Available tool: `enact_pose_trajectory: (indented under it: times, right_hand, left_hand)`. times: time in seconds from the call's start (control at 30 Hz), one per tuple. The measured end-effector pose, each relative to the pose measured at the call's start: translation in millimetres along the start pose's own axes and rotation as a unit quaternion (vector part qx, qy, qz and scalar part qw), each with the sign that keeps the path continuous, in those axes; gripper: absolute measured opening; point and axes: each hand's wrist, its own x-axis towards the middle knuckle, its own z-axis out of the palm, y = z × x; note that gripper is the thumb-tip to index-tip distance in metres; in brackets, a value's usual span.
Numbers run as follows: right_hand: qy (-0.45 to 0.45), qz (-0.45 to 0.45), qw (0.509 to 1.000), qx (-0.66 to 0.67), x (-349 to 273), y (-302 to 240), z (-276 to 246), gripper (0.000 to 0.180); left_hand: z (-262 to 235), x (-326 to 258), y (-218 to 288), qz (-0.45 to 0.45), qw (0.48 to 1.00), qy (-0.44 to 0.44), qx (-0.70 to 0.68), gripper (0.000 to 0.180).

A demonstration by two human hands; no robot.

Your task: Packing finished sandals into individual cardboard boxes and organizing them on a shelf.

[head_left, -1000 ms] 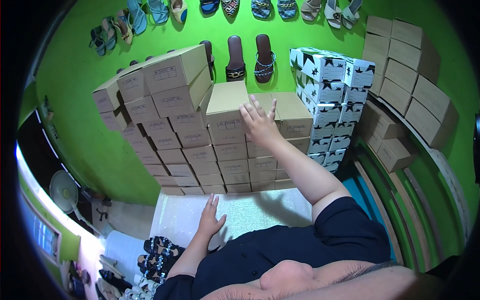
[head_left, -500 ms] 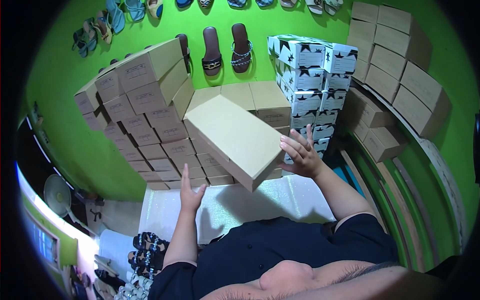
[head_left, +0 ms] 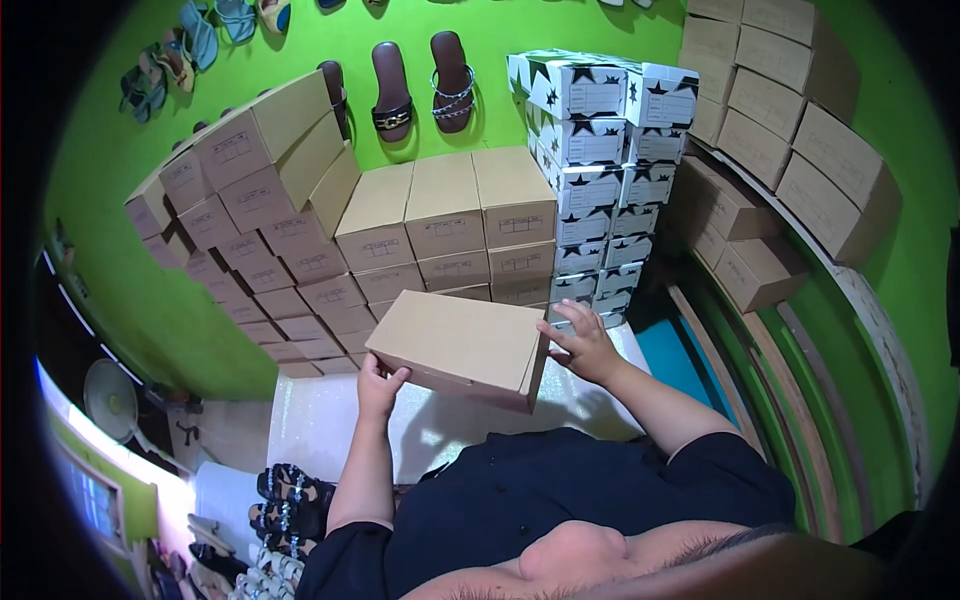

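A plain brown cardboard shoebox [head_left: 455, 335] with its lid down is held in the air over the white table, in front of the stacks. My left hand [head_left: 378, 388] grips its left end, thumb on the front side and the other fingers mostly hidden behind the corner. At the right end, my right hand [head_left: 585, 345] touches the edge with index finger and thumb, while its other fingers stand raised and apart from the box.
Behind the held box stand stacked brown shoeboxes [head_left: 445, 205], higher on the left [head_left: 265, 200]. White boxes with black stars [head_left: 592, 140] rise at right. More brown boxes fill a shelf [head_left: 840, 190]. Sandals [head_left: 452, 85] hang on the green wall. The white table [head_left: 310, 420] lies below.
The shoebox has come down and nearer, turning more level and crosswise. My left hand, free before, now grips its left end. My right hand has lowered with the right end.
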Motion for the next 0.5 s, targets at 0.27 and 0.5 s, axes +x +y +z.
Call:
enact_pose_trajectory:
  times: [0.27, 0.5]
  right_hand:
    - [-0.224, 0.184, 0.931, 0.222, -40, 22, 75, 0.094]
    - [-0.268, 0.372, 0.820, 0.342, -111, 21, 143, 0.105]
  left_hand:
    - [32, -40, -62, -0.066, 0.983, 0.034, 0.169, 0.067]
    - [31, -86, -128, -0.057, 0.975, -0.063, 0.204, 0.080]
